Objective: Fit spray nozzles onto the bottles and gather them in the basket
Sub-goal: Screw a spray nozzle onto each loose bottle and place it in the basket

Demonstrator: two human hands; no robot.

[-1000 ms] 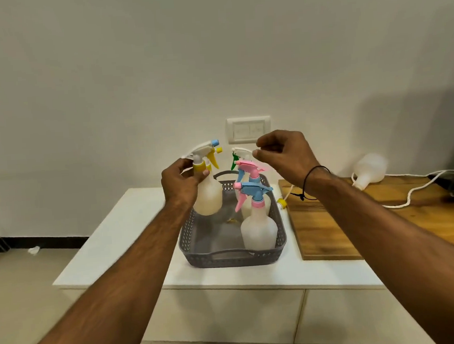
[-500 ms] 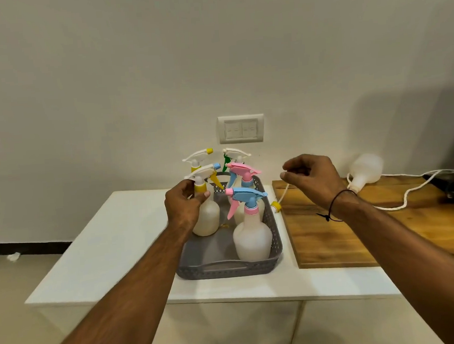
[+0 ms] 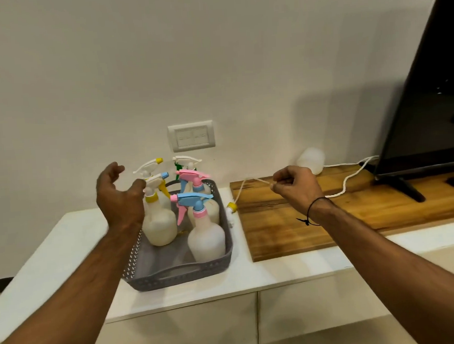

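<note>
- Grey basket (image 3: 158,277) sits on the white counter (image 3: 51,254), just left of the wooden board (image 3: 291,221).
- Bottles standing upright in the basket, nozzles fitted: front right, bottle with blue-and-pink nozzle (image 3: 205,237); front left, bottle with white nozzle and yellow collar (image 3: 161,224); behind them, a bottle with a pink nozzle (image 3: 192,177), one with a white, yellow-tipped nozzle (image 3: 148,167), and one with a white-and-green nozzle (image 3: 186,161). Rear bottle bodies are largely hidden by the front ones.
- One more bottle (image 3: 311,160) lies on its side at the back of the wooden board, near the wall, no nozzle on it.
- Loose nozzle with yellow collar (image 3: 231,207) rests in the gap between basket and board; its thin tube (image 3: 242,189) rises up toward the right hand.
- Right hand (image 3: 294,188): curled, thumb and forefinger pinching the end of the tube, held above the board.
- Left hand (image 3: 117,195): fingers spread and loosely curved, holding nothing; poised just left of the yellow-collared bottle, thumb tip close to its white nozzle. Contact cannot be confirmed.
- Black cord around the right wrist.
- White cable (image 3: 350,179) trails across the board toward the dark screen (image 3: 431,109), which stands at the board's right end.
- Switch plate (image 3: 191,136) is on the wall, above the basket.
</note>
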